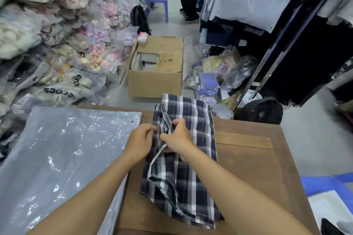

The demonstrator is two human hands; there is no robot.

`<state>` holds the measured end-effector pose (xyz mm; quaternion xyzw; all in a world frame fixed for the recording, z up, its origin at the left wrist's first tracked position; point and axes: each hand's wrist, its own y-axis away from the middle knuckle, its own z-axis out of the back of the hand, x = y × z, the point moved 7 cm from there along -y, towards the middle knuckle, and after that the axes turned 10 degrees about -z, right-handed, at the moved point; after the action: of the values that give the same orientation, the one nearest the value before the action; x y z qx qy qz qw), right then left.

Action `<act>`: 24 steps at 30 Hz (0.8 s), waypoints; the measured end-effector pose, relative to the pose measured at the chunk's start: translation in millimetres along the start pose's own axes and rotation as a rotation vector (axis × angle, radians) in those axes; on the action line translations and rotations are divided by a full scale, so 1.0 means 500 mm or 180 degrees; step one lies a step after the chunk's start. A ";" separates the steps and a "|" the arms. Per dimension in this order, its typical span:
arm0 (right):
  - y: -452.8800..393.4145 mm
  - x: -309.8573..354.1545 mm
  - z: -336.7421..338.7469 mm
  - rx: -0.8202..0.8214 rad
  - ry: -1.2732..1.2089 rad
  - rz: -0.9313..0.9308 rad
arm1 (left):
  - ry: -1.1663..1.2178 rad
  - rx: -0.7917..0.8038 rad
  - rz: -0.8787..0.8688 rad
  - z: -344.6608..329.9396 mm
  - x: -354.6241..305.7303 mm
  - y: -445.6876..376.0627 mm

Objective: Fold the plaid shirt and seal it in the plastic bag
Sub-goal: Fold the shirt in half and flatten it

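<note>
1. Setting: a crowded clothing stockroom, with bagged goods piled at the left, hanging garments at the right, and a brown wooden tabletop (248,158) in front.
2. Left hand (141,137): closed on a fabric edge at the left side of the dark blue and white plaid shirt (187,158).
3. Right hand (176,135): pinching the shirt's front placket just beside the left hand.
4. Shirt position: lying lengthwise at the tabletop centre, partly narrowed, its near hem loose and rumpled.
5. Step in hand: judged to be folding; bagging is not yet begun.
6. Next move: requires flattening the side fold, then folding lengthwise.
7. Clearance: the clear glossy plastic bag (63,158) lies flat at the left, overhanging the tabletop; bare wood is free at the right.
</note>
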<state>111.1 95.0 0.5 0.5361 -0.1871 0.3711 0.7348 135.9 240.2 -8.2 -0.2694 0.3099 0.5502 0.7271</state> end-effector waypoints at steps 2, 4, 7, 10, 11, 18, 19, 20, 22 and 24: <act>-0.013 -0.005 -0.022 -0.0073 0.0158 -0.0051 | 0.0558 -0.0300 0.0611 0.020 0.038 0.001; -0.021 -0.010 -0.048 0.0003 0.0350 -0.0077 | 0.1081 -0.0469 0.1021 0.026 0.063 0.000; -0.020 -0.019 -0.081 0.0239 0.0559 -0.0031 | 0.0714 -0.0655 0.0920 0.049 0.053 -0.018; 0.011 -0.007 -0.089 0.0380 0.0861 0.0388 | 0.0058 -0.0698 0.0211 0.057 -0.008 -0.049; 0.030 0.003 -0.084 0.0418 0.0803 0.0684 | -0.0101 -0.0658 -0.0088 0.049 -0.034 -0.059; 0.031 -0.070 0.070 -0.1735 0.2392 0.1632 | -0.0523 0.0769 -0.0977 -0.108 -0.111 -0.068; 0.010 -0.100 0.075 -0.1533 0.2523 0.1380 | -0.0760 0.1015 -0.0977 -0.134 -0.096 -0.057; -0.010 -0.129 0.072 -0.1235 0.2638 0.1174 | -0.1065 0.1221 -0.1023 -0.155 -0.082 -0.044; -0.031 -0.165 0.065 -0.0888 0.2780 0.1055 | -0.1581 0.1495 -0.1114 -0.185 -0.060 -0.019; -0.038 -0.154 0.080 -0.0885 0.2475 0.1136 | -0.1871 0.1313 -0.1201 -0.181 -0.072 -0.004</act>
<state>79.8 28.4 -49.6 0.2124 -0.0347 0.6372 0.7400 116.7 150.5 -41.0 -0.0013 0.1379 0.3869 0.9117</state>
